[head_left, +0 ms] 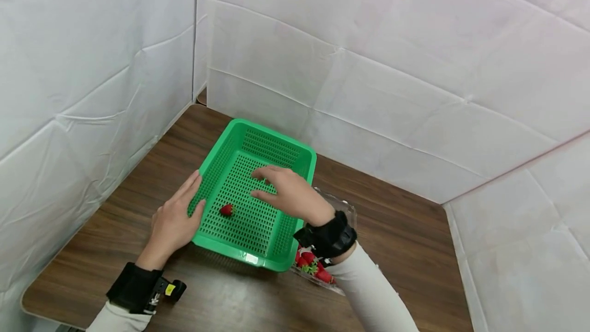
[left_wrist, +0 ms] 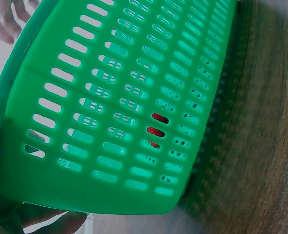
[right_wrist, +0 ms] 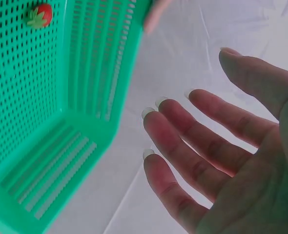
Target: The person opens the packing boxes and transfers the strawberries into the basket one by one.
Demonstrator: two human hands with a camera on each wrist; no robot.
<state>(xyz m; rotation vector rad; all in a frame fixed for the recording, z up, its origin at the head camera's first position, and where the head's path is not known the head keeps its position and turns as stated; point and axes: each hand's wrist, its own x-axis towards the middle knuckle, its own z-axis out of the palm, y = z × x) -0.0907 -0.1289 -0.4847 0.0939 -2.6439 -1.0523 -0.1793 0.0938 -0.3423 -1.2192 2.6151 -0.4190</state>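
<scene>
A green perforated plastic basket (head_left: 260, 263) stands on the table with a red strawberry (head_left: 226, 210) on its floor. In the right wrist view the strawberry (right_wrist: 45, 14) shows green leaves. My left hand (head_left: 175, 222) rests against the basket's left rim, its fingers extended. Through the slots in the left wrist view, red bits of the strawberry (left_wrist: 156, 131) show. Over the basket my right hand (head_left: 292, 191) hovers palm down. Its fingers (right_wrist: 200, 170) are loosely spread, with nothing held in the right wrist view.
Right of the basket, partly under my right forearm, lies a clear plastic container (head_left: 351, 211) with several strawberries (head_left: 322, 273). The brown wooden table (head_left: 405, 240) meets white-covered walls (head_left: 392, 81) behind and at the sides.
</scene>
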